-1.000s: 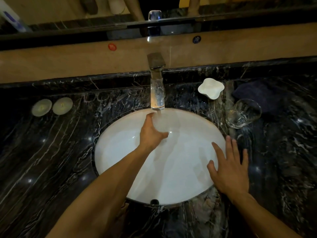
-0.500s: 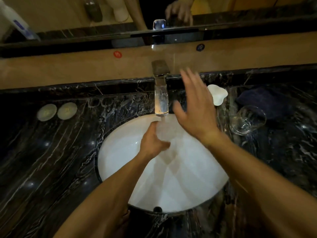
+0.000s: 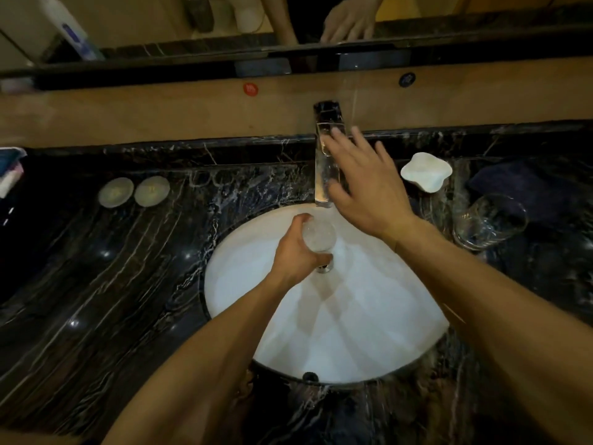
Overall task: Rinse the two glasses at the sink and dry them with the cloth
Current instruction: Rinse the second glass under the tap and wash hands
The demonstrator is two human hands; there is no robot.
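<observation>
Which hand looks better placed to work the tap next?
The right hand, probably. It is spread open against the faucet, with nothing in it. The left hand is wrapped around a glass over the basin below the spout.

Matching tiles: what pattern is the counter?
Black marble with white veins, on the counter, clearest in the head view.

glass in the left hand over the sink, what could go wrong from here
1. The left hand alone grips the wet glass above the hard white sink; a slip could chip or break it.
2. The right hand is at the tap; a sudden stronger flow might splash onto the counter.
3. The second glass lies tilted on the counter beside the right forearm, which could knock it.
</observation>
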